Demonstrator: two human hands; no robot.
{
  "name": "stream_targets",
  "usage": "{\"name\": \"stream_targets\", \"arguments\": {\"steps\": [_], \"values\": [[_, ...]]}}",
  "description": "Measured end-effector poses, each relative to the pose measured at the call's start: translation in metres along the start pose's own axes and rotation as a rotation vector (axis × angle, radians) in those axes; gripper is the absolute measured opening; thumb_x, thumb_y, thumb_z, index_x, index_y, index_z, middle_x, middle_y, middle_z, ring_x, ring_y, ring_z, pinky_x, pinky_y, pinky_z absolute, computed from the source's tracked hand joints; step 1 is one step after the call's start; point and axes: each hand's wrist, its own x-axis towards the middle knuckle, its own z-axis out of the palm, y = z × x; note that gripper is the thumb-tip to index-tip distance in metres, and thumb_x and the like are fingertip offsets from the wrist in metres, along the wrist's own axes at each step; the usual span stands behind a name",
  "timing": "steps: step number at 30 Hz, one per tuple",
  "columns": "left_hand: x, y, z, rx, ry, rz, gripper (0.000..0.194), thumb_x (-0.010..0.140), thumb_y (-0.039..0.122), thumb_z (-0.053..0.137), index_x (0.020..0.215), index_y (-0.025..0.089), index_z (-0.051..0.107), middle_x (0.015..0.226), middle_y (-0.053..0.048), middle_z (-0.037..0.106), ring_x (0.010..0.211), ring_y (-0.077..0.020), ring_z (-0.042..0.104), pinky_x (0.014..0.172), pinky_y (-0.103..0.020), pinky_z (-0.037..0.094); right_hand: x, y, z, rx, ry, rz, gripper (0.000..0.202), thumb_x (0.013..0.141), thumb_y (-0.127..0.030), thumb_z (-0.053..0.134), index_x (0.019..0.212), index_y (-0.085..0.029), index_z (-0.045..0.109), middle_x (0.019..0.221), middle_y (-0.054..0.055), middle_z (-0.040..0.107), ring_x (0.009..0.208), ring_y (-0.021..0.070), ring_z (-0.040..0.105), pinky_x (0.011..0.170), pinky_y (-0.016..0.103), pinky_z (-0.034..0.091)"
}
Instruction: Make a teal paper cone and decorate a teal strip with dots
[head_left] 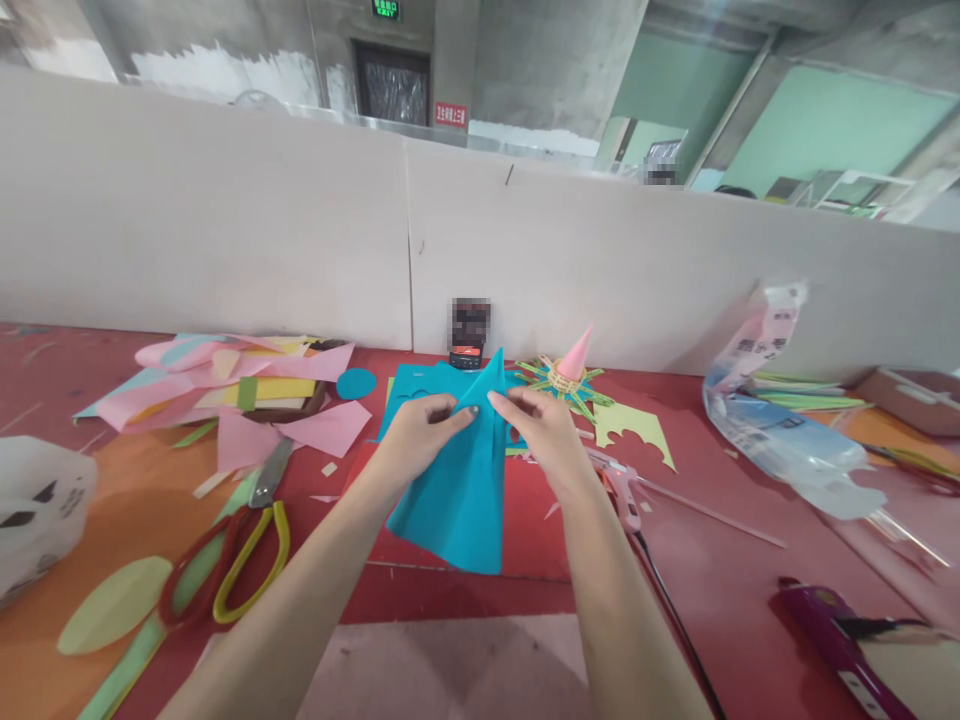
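Note:
A blue sheet of paper (457,500), rolled to a pointed tip at the top, is held up between both hands over the table. My left hand (427,430) pinches its left side, thumb on the front. My right hand (538,425) pinches the right edge near the tip. Behind the hands lie more blue paper pieces (409,385), partly hidden by the held sheet. Beyond my right hand stands a small pink cone (576,358) on a woven ring with green and yellow spokes. A pink glue gun (624,495) rests right of my right wrist.
Scissors (225,570) with red and yellow handles lie at left, near heaped paper scraps (255,385) and a blue disc (356,384). A black device (469,335) leans on the white partition (225,230). Rightward are a plastic bag (787,440) and a purple tool (832,640).

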Motion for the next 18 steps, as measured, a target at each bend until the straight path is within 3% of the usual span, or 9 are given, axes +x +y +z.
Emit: {"name": "stream_targets", "arguments": {"steps": [6,11,18], "values": [[0.000,0.001,-0.001,-0.011,0.004,-0.010,0.037,0.073,0.048,0.049,0.054,0.019,0.037,0.055,0.005,0.029,0.051,-0.0090,0.030,0.046,-0.023,0.024,0.000,0.007,0.001,-0.037,0.004,-0.037,0.032,0.071,-0.046,0.058,0.059,-0.018,0.046,0.059,-0.004,0.036,0.053,0.0096,0.034,0.047,0.022,0.029],[0.002,-0.007,-0.004,-0.046,-0.096,-0.009,0.037,0.070,0.049,0.053,0.054,0.019,0.038,0.054,0.005,0.029,0.051,-0.0091,0.031,0.047,-0.023,0.023,0.001,0.005,-0.001,-0.057,0.010,-0.025,0.030,0.071,-0.044,0.059,0.060,-0.018,0.049,0.059,-0.003,0.040,0.056,0.0107,0.037,0.052,0.023,0.030],[0.001,-0.010,-0.007,-0.098,-0.116,-0.058,0.035,0.068,0.048,0.056,0.055,0.018,0.043,0.052,0.006,0.032,0.049,-0.0088,0.031,0.047,-0.023,0.022,0.003,0.011,-0.003,-0.044,-0.057,-0.031,0.029,0.072,-0.045,0.058,0.064,-0.017,0.053,0.063,-0.002,0.046,0.061,0.0123,0.043,0.058,0.024,0.035]]}}
